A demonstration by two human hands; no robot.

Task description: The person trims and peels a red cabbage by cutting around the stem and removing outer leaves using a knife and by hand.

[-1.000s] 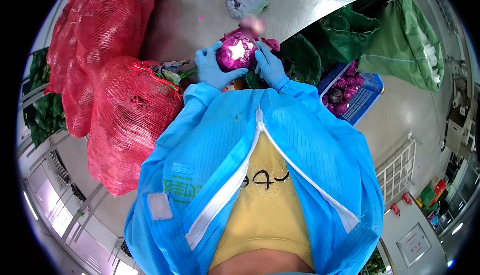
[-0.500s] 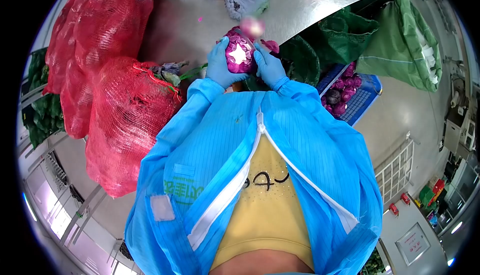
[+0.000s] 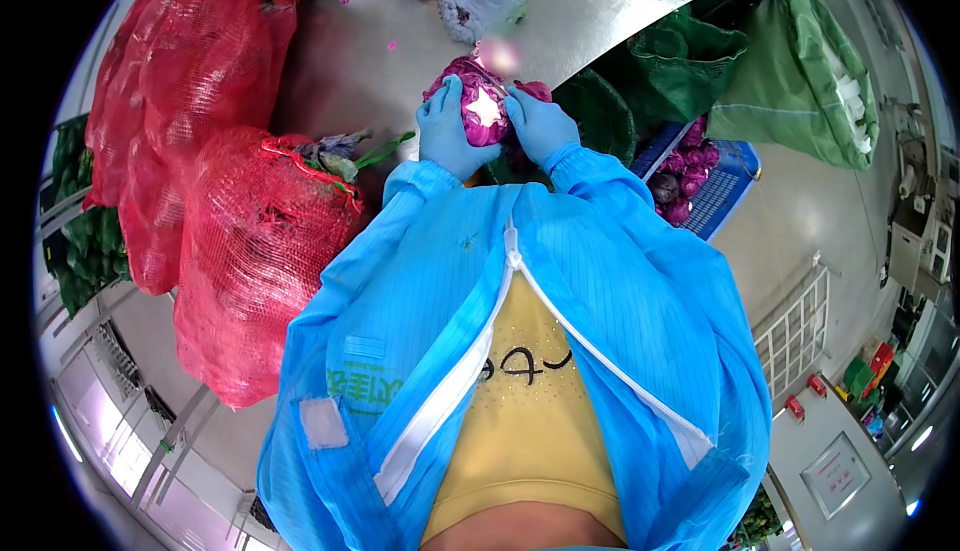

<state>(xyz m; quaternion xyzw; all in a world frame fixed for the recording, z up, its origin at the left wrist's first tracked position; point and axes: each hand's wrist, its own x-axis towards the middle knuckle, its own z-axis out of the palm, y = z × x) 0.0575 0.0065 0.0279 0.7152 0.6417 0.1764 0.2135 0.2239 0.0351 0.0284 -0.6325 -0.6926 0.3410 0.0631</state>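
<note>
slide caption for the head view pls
Blue-gloved left hand holding a round purple cabbage, blue-gloved right hand at its edge, near a shiny grey metal table and red mesh sacks.

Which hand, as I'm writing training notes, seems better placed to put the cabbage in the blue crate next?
Probably the right hand: it is at the cabbage, on the side nearer the crate. The left hand cups the opposite side, farther away.

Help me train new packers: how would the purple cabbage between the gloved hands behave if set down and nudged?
The purple cabbage would probably roll, given its rounded shape. Its layered leaves suggest a fairly firm body, and their glossy look hints it could be slippery.
</note>
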